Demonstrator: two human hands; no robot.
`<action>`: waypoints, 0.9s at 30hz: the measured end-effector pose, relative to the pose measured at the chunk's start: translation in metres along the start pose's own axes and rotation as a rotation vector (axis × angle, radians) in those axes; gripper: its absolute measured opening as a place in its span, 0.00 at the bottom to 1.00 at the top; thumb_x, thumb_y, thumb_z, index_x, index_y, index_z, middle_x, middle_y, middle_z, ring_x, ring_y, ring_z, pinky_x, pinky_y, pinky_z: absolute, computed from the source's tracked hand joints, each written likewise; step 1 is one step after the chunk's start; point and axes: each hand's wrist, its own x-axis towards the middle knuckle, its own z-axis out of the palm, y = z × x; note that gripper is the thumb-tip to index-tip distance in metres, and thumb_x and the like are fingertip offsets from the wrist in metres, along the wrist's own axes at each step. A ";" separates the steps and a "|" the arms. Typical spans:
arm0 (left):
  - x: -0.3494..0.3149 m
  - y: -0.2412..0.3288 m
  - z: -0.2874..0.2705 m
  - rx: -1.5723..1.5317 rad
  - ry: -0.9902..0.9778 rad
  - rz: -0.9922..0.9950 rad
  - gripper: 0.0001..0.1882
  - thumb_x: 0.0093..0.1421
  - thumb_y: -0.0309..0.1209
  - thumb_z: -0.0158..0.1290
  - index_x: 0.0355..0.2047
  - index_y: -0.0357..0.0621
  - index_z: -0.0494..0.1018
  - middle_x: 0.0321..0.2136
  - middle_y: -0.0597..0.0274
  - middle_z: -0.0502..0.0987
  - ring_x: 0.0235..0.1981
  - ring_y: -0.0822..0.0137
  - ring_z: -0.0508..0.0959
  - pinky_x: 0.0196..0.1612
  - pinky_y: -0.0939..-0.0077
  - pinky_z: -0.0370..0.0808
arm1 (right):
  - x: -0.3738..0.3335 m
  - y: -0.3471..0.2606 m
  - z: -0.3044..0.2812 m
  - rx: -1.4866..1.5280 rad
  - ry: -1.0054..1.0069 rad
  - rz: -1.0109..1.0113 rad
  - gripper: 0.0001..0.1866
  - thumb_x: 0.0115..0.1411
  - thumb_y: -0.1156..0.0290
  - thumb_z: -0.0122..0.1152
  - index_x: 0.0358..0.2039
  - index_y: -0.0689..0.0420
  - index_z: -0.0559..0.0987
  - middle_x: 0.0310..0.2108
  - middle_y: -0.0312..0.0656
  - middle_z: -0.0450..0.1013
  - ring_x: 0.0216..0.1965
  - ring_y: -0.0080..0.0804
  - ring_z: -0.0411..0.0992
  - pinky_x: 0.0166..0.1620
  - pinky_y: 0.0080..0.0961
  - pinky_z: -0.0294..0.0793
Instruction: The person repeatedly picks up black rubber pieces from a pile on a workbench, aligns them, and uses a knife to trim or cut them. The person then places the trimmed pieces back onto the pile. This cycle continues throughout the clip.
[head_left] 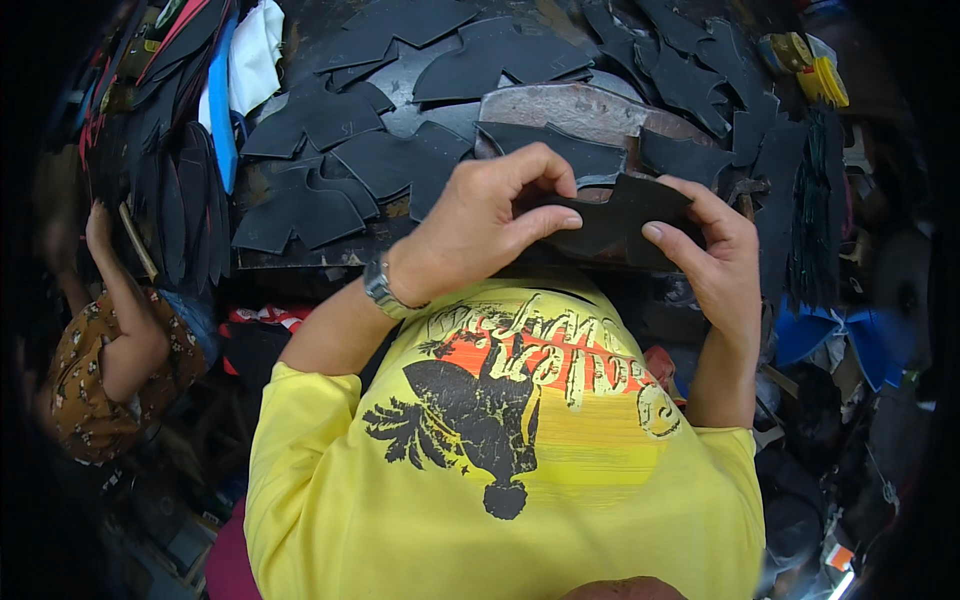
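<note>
Above the near edge of the worktable I hold up a black cut leather-like piece [615,218] with notched edges. My left hand [480,215], with a metal watch on its wrist, pinches the piece's left end between thumb and fingers. At the other end my right hand [718,250] grips it, thumb on the near face and fingers behind. Just beyond lies a worn grey-brown slab [570,103], partly covered by a similar black piece [560,147]. Several more flat black pieces [400,160] overlap across the table, left of my hands.
Stacked black pieces [180,210] hang at the table's left, beside a blue strip [221,110] and a white cloth [257,58]. Yellow rolls [822,82] sit at the far right, above dark hanging strips [815,210]. Another person in a patterned brown top [85,390] is at the left.
</note>
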 end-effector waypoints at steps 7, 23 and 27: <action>0.006 -0.017 0.022 0.177 0.068 0.106 0.19 0.60 0.26 0.66 0.52 0.42 0.75 0.32 0.57 0.81 0.29 0.71 0.79 0.35 0.76 0.77 | 0.017 0.039 0.005 0.029 0.137 0.145 0.16 0.63 0.74 0.69 0.50 0.64 0.81 0.27 0.30 0.73 0.30 0.13 0.67 0.33 0.14 0.67; 0.013 -0.026 0.025 0.381 0.071 0.090 0.19 0.62 0.33 0.64 0.51 0.39 0.78 0.34 0.49 0.81 0.30 0.52 0.82 0.34 0.65 0.78 | 0.010 0.048 0.016 -0.189 0.305 0.161 0.20 0.62 0.74 0.69 0.54 0.61 0.80 0.23 0.31 0.71 0.28 0.14 0.67 0.33 0.16 0.66; 0.014 -0.026 0.025 0.393 0.075 0.114 0.20 0.62 0.33 0.64 0.52 0.38 0.78 0.34 0.48 0.81 0.31 0.51 0.82 0.34 0.63 0.79 | 0.013 0.046 0.018 -0.221 0.310 0.125 0.24 0.62 0.75 0.69 0.59 0.60 0.78 0.24 0.32 0.73 0.28 0.15 0.68 0.35 0.16 0.67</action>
